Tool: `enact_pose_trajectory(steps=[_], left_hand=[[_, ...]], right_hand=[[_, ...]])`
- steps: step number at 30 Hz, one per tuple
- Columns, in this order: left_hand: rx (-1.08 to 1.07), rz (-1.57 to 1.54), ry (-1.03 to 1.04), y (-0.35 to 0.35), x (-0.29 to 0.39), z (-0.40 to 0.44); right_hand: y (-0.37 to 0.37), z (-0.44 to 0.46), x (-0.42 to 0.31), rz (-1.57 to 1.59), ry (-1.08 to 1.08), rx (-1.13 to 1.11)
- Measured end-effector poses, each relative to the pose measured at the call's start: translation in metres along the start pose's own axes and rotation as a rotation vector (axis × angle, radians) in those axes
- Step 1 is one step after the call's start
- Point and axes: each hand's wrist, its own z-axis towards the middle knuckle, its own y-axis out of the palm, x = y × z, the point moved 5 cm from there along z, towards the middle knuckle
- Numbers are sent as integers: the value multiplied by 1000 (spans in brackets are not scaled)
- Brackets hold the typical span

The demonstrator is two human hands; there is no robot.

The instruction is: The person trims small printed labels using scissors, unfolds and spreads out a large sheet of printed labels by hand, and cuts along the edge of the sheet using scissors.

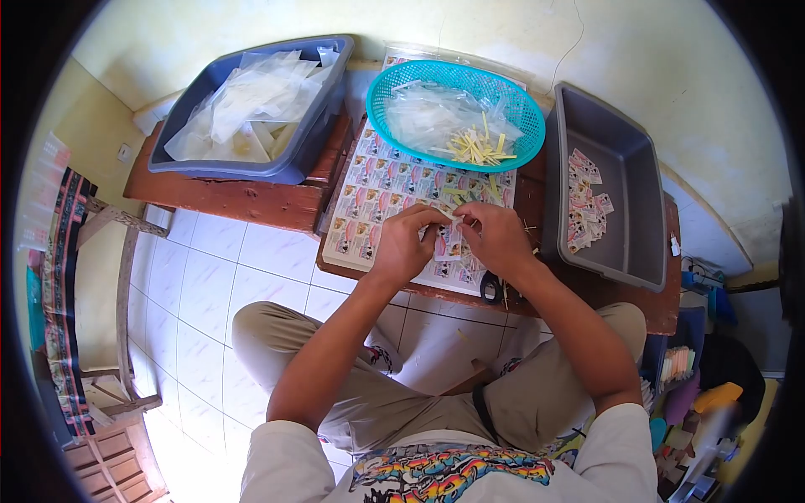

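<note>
My left hand (406, 241) and my right hand (496, 238) meet over the printed sheets, fingers pinched. Between their fingertips is a small pale piece (454, 215), too small and partly covered to name. Just below the fingers a small printed label (449, 243) shows; I cannot tell whether it is attached to that piece. Sheets of printed labels (356, 214) lie under both hands. A few yellow-green strips (493, 186) rest on them, just beyond my fingers. Near my right wrist is a black round object (490, 287), perhaps a roll of tape.
Behind my hands a turquoise basket (375, 117) holds clear plastic bags (428, 117) and yellow strips (478, 149). To the left a blue-grey tub (239, 170) is heaped with filled translucent packets (260, 92). On the right, a grey tub (625, 184) contains small labelled packets (585, 205).
</note>
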Motion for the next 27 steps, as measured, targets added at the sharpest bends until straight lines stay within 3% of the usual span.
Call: enact_pose_trajectory(steps=[4,9,13,18,20,27], left_hand=[[35,-56,13,-4,3,4],[50,-85,-19,-8,13,10],[140,-2,122,-11,34,15],[108,136,182,-14,59,19],[94,261,341,-16,74,22],[-4,311,417,-16,91,35]], right_hand=[[-2,-1,1,113,-24,28],[-13,-4,0,215,103,80],[-23,-9,1,287,218,112],[-27,-19,8,630,427,108],[-30,-22,8,695,421,113],[-38,-33,6,834,395,127]])
